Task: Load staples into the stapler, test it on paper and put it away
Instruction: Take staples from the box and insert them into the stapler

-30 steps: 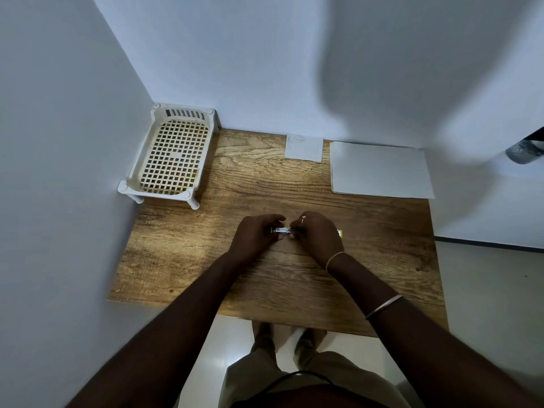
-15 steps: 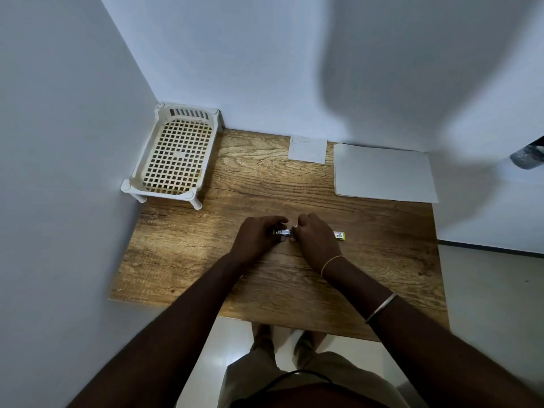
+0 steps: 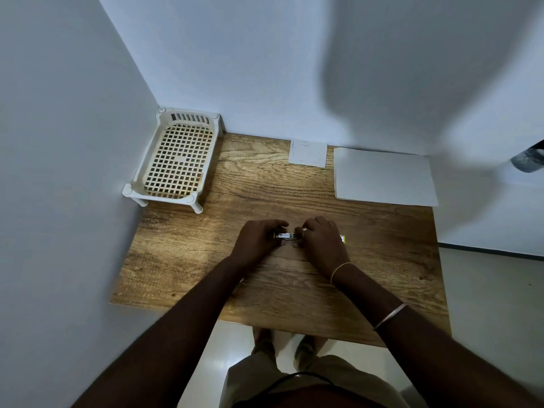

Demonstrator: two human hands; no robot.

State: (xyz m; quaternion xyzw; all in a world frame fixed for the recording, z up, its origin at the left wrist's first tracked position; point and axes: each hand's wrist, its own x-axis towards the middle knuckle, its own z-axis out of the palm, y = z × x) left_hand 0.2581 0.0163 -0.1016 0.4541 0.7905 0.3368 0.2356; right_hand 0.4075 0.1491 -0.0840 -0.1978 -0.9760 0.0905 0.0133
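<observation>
**Q:** What are your hands doing?

**Me:** In the head view, my left hand [image 3: 259, 240] is curled over one end of the small shiny metal stapler [image 3: 287, 236], fingers wrapped round it and pinning it to the brown wood-grain table [image 3: 265, 178]. My right hand [image 3: 321, 240] is closed at the other end, fingertips pinching there. Whether they hold a strip of staples or only the stapler's own metal I cannot tell; it is too small and my knuckles cover it.

**Q:** Why hold it down like that?

**Me:** I judge it's the loading step. A stapler that light would skid about, so one hand anchors it while the other works at the channel.

**Q:** Where does the stapler sit relative to you?

**Me:** Directly between my two hands, touching both, in the middle of the table. Only its central stretch shows in the gap.

**Q:** And the rest?

**Me:** A little yellow-and-white box [image 3: 342, 238], probably the staples, peeks out just beside my right hand. The large white sheet of paper [image 3: 382, 178] lies well apart at the far right, untouched, with a small white paper square [image 3: 308, 153] next to it. The cream plastic lattice tray [image 3: 176, 160] stands in the far left corner, likely where the stapler goes afterwards.
</observation>
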